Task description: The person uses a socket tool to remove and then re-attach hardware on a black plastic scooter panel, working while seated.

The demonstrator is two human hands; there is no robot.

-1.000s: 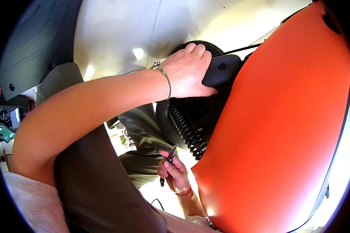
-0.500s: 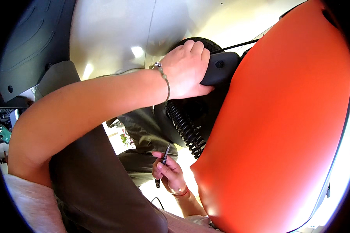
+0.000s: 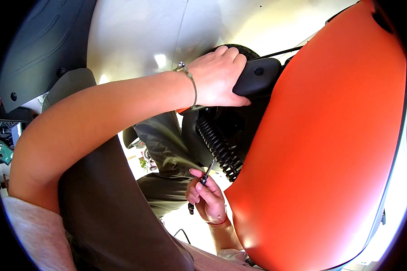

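My left hand (image 3: 218,77) reaches across from the left, a beaded bracelet at its wrist. Its fingers curl over a black plastic cover (image 3: 259,76) with a round dark fastener, and the thumb lies along the near side. Lower down, my right hand (image 3: 209,196), with a thin red cord at the wrist, grips a slim screwdriver (image 3: 208,172) with a dark handle. The shaft points up, its tip close to the black coil spring (image 3: 217,147) of a shock absorber; contact between them cannot be made out. A large orange body panel (image 3: 323,149) stands right of both hands.
Behind my left hand shows part of a black tyre (image 3: 239,49). A dark seat-like shape (image 3: 108,198) lies below my left forearm, and a dark panel (image 3: 45,49) stands at upper left. Dark trousers (image 3: 167,153) show between the arms. A pale ribbed-free surface (image 3: 135,36) spans the top.
My right hand has moved up and to the right with the screwdriver, bringing its tip closer to the coil spring. My left hand keeps its place on the black cover.
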